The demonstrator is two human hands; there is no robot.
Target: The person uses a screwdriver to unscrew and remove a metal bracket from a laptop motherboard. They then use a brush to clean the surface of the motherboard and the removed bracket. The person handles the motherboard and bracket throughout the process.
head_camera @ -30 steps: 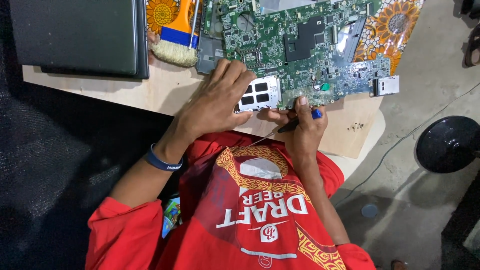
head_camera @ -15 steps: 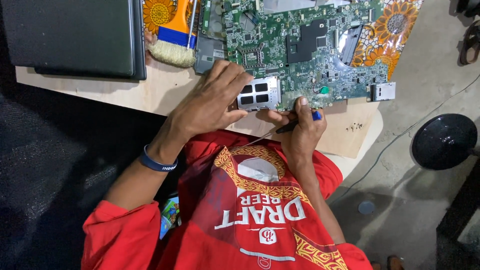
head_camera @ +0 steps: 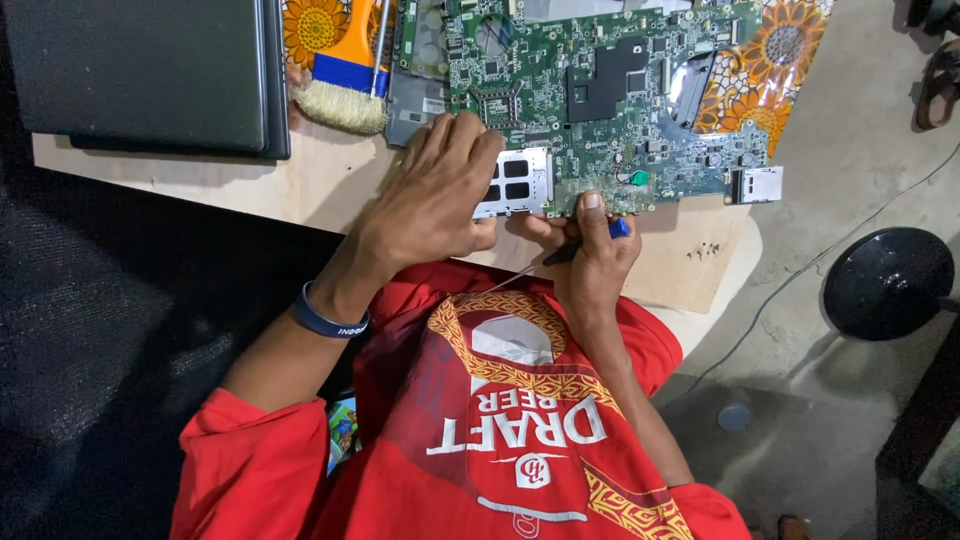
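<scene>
A green laptop motherboard lies on a wooden table. My left hand, with a blue wristband on its wrist, rests flat on the board's near edge, its fingers partly over a silver card slot. Just to the right, my right hand grips a small screwdriver with a black and blue handle. Its thin shaft points back towards my red shirt. My right thumb presses on the board's near edge, next to a small green part.
A closed black laptop lies at the table's far left, with an orange-handled brush beside it. A sunflower-print cloth sits under the board. On the concrete floor to the right are a black round base and a cable.
Both hands stay where they were on the board's edge. Only the view has drifted slightly.
</scene>
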